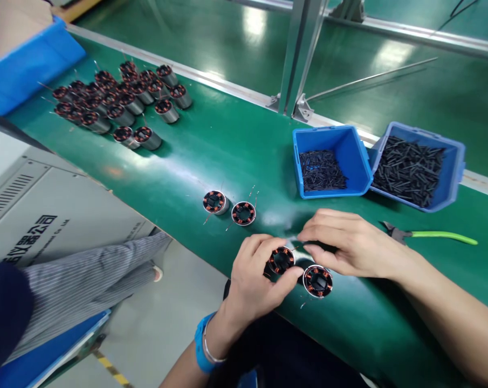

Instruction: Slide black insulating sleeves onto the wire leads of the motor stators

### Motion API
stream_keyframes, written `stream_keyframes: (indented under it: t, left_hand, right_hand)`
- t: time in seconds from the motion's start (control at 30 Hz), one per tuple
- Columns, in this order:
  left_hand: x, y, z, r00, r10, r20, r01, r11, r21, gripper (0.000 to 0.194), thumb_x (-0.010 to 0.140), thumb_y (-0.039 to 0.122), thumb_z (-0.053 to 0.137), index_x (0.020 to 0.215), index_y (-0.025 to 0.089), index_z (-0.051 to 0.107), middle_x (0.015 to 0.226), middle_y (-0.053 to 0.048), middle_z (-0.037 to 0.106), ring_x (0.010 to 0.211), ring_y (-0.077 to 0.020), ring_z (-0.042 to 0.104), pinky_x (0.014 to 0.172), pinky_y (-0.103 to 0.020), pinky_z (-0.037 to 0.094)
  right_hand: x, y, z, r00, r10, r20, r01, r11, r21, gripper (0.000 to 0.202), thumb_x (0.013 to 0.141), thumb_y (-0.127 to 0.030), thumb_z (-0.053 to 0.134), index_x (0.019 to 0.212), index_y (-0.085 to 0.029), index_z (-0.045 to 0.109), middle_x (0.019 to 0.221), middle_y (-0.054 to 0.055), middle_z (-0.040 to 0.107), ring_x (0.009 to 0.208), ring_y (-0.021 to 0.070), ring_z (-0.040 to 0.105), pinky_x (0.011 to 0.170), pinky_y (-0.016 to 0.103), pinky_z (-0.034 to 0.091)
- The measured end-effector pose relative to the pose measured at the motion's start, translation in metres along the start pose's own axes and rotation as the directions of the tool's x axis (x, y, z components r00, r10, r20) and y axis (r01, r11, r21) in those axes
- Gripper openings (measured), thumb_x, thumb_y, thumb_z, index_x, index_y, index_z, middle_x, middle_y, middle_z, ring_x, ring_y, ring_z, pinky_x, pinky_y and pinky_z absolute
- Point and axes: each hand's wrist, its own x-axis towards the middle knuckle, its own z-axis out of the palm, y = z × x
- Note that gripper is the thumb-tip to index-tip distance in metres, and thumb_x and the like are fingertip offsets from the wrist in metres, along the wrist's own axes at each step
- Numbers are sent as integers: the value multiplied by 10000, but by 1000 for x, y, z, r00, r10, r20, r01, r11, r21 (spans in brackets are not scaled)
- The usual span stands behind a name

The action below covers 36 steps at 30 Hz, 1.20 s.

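My left hand (258,275) is wrapped round a metal stator ring (282,260) with copper windings, which stands on the green bench. Just right of that ring is my right hand (341,240), its thumb and forefinger close together near a thin wire end; whether they pinch the wire is too small to tell. Another stator (317,281) stands beside them, nearer my body. Two more stators, one (214,202) at the left and one (244,214) at the right, stand beyond my left hand with thin wires sticking out.
Several stators (122,116) stand grouped at the back left, near a blue bin (29,64). Two blue bins (351,161) (449,178) hold black tubes at the right. Green-handled cutters (441,235) lie beyond my right forearm. A person's striped trouser leg (94,269) shows at the left.
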Motion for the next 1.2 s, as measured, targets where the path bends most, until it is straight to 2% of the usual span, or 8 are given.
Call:
stream_keyframes:
  t: [0.2,0.47,0.7,0.87,1.03,1.1,1.17,1.2]
  left_hand:
    - [-2,-1,-3,1000,-13,-17,13,1000,-13,405,740,284,819,1090,190,638,964,-63,727,874,-214,687,797,-354,587]
    - [-4,-6,-7,996,-43,80,52,992,-113,484,749,328,836,1163,222,609,1071,-68,757,964,-230,737,870,-371,609]
    - [-5,-5,-7,989,-101,110,121,973,-194,539,720,284,858,1177,229,579,1103,-67,755,995,-230,744,913,-374,613]
    - [-7,-6,-6,992,-74,102,97,966,-238,558,720,263,868,1196,225,580,1134,-75,752,1032,-231,739,932,-363,605]
    - [-5,-2,-3,995,-12,99,33,978,-208,490,753,340,856,1161,215,616,1113,-87,762,1020,-237,737,904,-365,608]
    - [-1,0,-7,990,85,111,-57,970,-235,443,790,398,819,1140,205,628,1120,-103,760,1018,-235,735,888,-357,608]
    - [5,-3,-14,989,147,24,-138,967,-214,375,835,429,763,1112,205,646,1127,-103,747,1026,-236,718,885,-371,595]
    - [9,-6,-18,989,133,-71,-142,980,-140,343,849,423,741,1102,208,655,1119,-98,737,1035,-240,700,892,-389,580]
  right_hand:
    - [-1,2,3,999,-20,35,21,1000,-20,175,991,-198,512,1021,-134,672,869,89,681,803,171,599,739,304,494]
    - [9,-3,20,999,-14,34,12,999,51,230,1014,-219,467,916,-159,666,799,62,678,745,153,599,693,274,470]
    - [5,-10,15,994,38,101,-43,998,43,213,1013,-222,481,969,-158,679,835,69,709,762,152,656,703,268,497]
    - [-7,-26,21,989,98,107,-105,993,60,202,984,-193,488,995,-176,689,863,87,733,780,182,690,700,297,541]
    - [-3,-35,-2,989,142,41,-139,988,-67,234,966,-190,496,1074,-200,702,971,71,778,809,210,734,719,338,588]
    - [11,-21,-23,978,183,-97,-202,948,-245,257,963,-245,506,1089,-203,725,1000,79,784,836,233,748,732,357,597]
    - [30,2,-40,919,320,-232,-394,789,-471,298,943,-283,514,1094,-181,749,996,115,782,878,294,747,737,411,591]
    - [40,15,-46,878,423,-223,-471,683,-558,311,926,-284,519,1095,-171,754,1011,129,778,910,326,740,759,444,585]
